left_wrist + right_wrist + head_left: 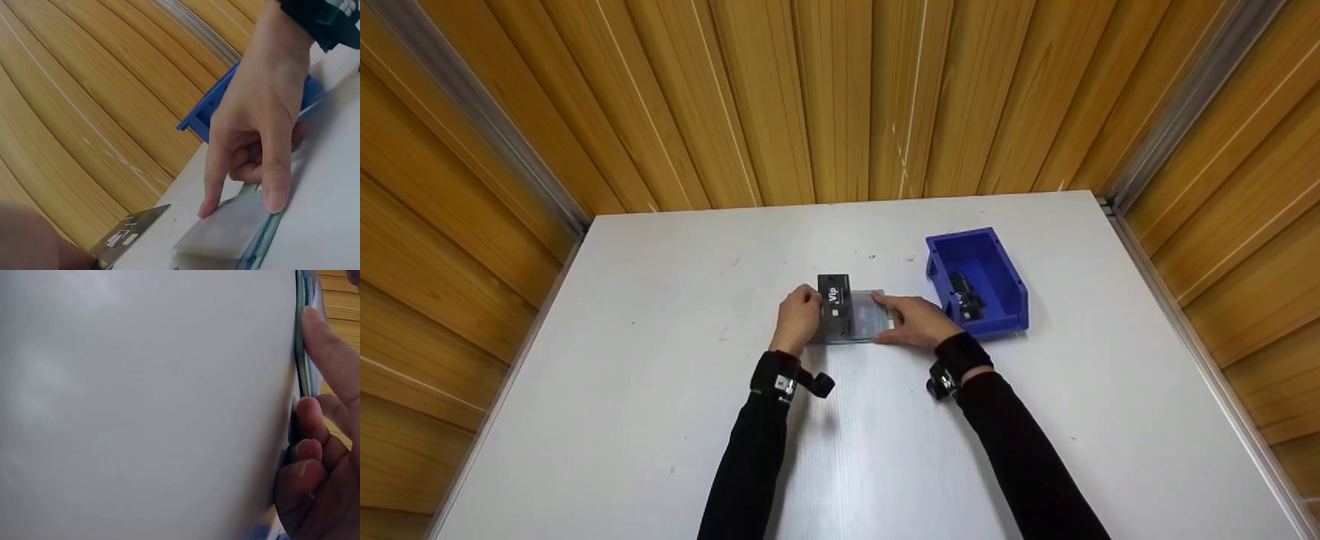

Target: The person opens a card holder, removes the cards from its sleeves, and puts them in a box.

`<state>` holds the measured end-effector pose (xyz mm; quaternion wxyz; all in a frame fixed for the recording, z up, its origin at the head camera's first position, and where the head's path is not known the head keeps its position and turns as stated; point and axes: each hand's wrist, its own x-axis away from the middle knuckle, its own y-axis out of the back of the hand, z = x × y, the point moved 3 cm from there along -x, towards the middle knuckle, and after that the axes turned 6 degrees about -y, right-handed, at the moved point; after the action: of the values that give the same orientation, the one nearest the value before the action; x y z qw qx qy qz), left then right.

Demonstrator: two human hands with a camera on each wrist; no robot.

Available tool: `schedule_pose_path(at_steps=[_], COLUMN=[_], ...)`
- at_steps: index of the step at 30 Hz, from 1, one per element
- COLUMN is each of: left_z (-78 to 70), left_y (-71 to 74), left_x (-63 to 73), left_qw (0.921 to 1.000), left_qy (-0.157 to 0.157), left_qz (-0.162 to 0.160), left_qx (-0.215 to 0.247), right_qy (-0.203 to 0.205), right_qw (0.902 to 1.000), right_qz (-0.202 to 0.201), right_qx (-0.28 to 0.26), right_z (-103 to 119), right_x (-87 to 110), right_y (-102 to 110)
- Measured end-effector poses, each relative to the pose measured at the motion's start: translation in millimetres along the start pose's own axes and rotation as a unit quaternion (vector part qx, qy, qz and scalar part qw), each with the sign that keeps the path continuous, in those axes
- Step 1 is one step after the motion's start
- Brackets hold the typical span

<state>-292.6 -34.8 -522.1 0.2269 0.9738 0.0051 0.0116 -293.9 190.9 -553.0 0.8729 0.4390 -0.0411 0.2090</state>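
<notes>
A black card (834,300) with "Vip" in white letters is pinched at its left edge by my left hand (797,319). In the left wrist view the card (126,233) slants up from the fingers of that hand. Beside and partly under it lies a flat stack of clear plastic sleeves (868,316). My right hand (919,321) grips the right end of this stack between thumb and forefinger, its other fingers curled. The right wrist view shows the layered edge of the sleeves (302,354) against the thumb and fingertips. My left fingertips are partly hidden.
Right of my hands stands a blue plastic bin (982,262), with several black cards (964,296) inside at its left side. Everything rests on a white table (660,390). Wood-panelled walls (825,105) enclose the back and both sides.
</notes>
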Motion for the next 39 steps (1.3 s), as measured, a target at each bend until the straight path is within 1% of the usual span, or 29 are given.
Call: schedule_pose_path(at_steps=[4, 7, 12, 16, 20, 22, 23, 24, 25, 27, 29, 30, 33, 36, 37, 38, 39], left_z=[-11.9, -17.8, -21.4, -20.6, -17.6, -16.4, -16.2, -16.2, -16.2, -16.2, -16.1, -15.9, -15.2, -15.2, -15.1, -14.9, -14.8], left_y=[3.8, 5.8, 6.4, 5.6, 4.0, 2.8, 2.0, 1.1, 0.0, -2.7, -6.0, -7.6, -12.2, -15.6, -16.5, -17.2, -17.8], left_x=[1.4, 2.0, 2.3, 2.9, 4.5, 5.7, 6.4, 6.9, 7.3, 8.0, 8.3, 8.3, 8.3, 8.7, 8.7, 8.7, 8.8], left_qw=[0.9997, 0.9992, 0.999, 0.9991, 0.9995, 0.9995, 0.9994, 0.9993, 0.9993, 0.9993, 0.9992, 0.9992, 0.9991, 0.999, 0.999, 0.9989, 0.9989], left_qy=[-0.003, -0.011, -0.018, -0.015, -0.011, -0.009, -0.009, -0.01, -0.012, -0.013, -0.014, -0.014, -0.018, -0.021, -0.021, -0.019, -0.018], left_qz=[0.0, -0.001, 0.0, -0.003, -0.002, 0.0, 0.0, 0.001, 0.0, 0.002, 0.006, 0.009, 0.016, 0.02, 0.02, 0.022, 0.023], left_qx=[0.026, 0.038, 0.042, 0.039, 0.031, 0.032, 0.033, 0.035, 0.036, 0.036, 0.036, 0.036, 0.034, 0.035, 0.034, 0.036, 0.036], right_qy=[-0.001, -0.003, -0.006, -0.008, -0.007, -0.003, 0.0, 0.0, -0.002, -0.011, -0.034, -0.045, -0.077, -0.096, -0.099, -0.099, -0.1], right_qw=[1.0, 1.0, 1.0, 0.9999, 0.9992, 0.9966, 0.9933, 0.9876, 0.9799, 0.9595, 0.9391, 0.9306, 0.9121, 0.8936, 0.8889, 0.8862, 0.8875], right_qz=[-0.001, -0.001, -0.003, 0.005, 0.01, 0.0, -0.005, -0.007, -0.01, -0.012, -0.008, -0.008, -0.025, -0.072, -0.089, -0.107, -0.123], right_qx=[0.001, -0.002, -0.003, -0.006, -0.039, -0.082, -0.115, -0.157, -0.199, -0.281, -0.342, -0.363, -0.402, -0.432, -0.438, -0.44, -0.433], right_z=[0, 0, -1, -2, 1, 7, 10, 14, 19, 28, 37, 41, 52, 59, 60, 61, 61], right_x=[0.9, 1.4, 0.2, -1.6, -1.1, -1.0, -1.8, -2.4, -3.1, -5.7, -7.7, -8.3, -11.8, -15.6, -16.8, -17.7, -18.1], right_y=[0, 0, 0, 0, 1, 3, 2, 2, 2, -1, -6, -8, -18, -24, -26, -27, -29])
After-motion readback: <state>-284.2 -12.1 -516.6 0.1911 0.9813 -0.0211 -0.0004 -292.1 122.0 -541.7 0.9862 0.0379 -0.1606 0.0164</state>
